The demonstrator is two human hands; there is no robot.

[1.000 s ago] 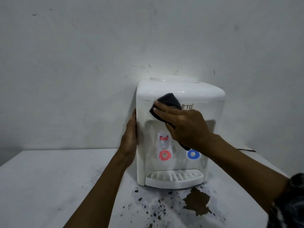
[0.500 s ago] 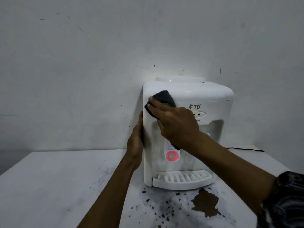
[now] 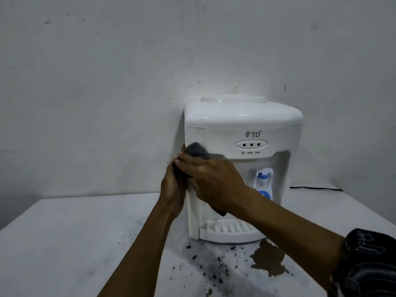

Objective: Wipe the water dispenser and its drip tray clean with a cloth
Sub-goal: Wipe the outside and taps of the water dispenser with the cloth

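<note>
A white tabletop water dispenser (image 3: pixel 242 123) stands against the wall on a white table. Its ribbed drip tray (image 3: pixel 227 230) juts out at the bottom front. My right hand (image 3: pixel 212 181) presses a dark grey cloth (image 3: pixel 196 150) flat against the dispenser's left front, near the left edge. My left hand (image 3: pixel 172 189) lies flat on the dispenser's left side, just behind the right hand. The blue tap (image 3: pixel 262 179) shows to the right of my wrist; the red tap is hidden behind my right hand.
The table (image 3: pixel 75 243) in front of the dispenser carries a brown stain (image 3: pixel 267 259) and several dark specks (image 3: pixel 214 273). A black cable (image 3: pixel 317 188) runs along the table at the right. A grey wall is close behind.
My right hand has slid the cloth down and to the left, from the upper left corner to the dispenser's left edge. The logo and indicator lights are now uncovered. The left hand stays put.
</note>
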